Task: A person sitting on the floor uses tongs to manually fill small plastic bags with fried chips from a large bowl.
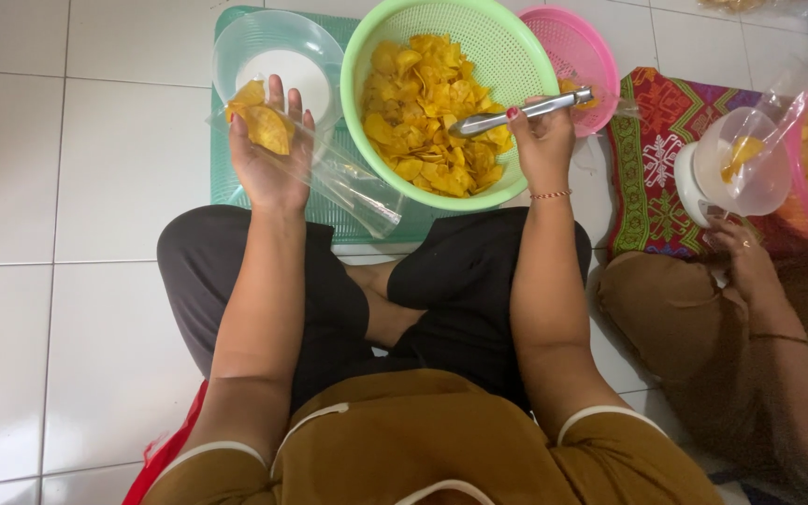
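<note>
My left hand (268,154) lies palm up under a clear plastic bag (343,182) with a few yellow chips (262,120) in its end. My right hand (542,145) grips metal tongs (516,114) whose tips rest among the yellow chips (427,108) piled in a green plastic colander (507,47). The colander sits right in front of my crossed legs on a green mat (226,178).
A clear bowl (278,56) stands behind my left hand. A pink colander (577,47) sits behind the green one. At the right, another person's hand (745,257) is by a small white scale (736,168) holding a bagged chip, on a patterned red cloth (652,187).
</note>
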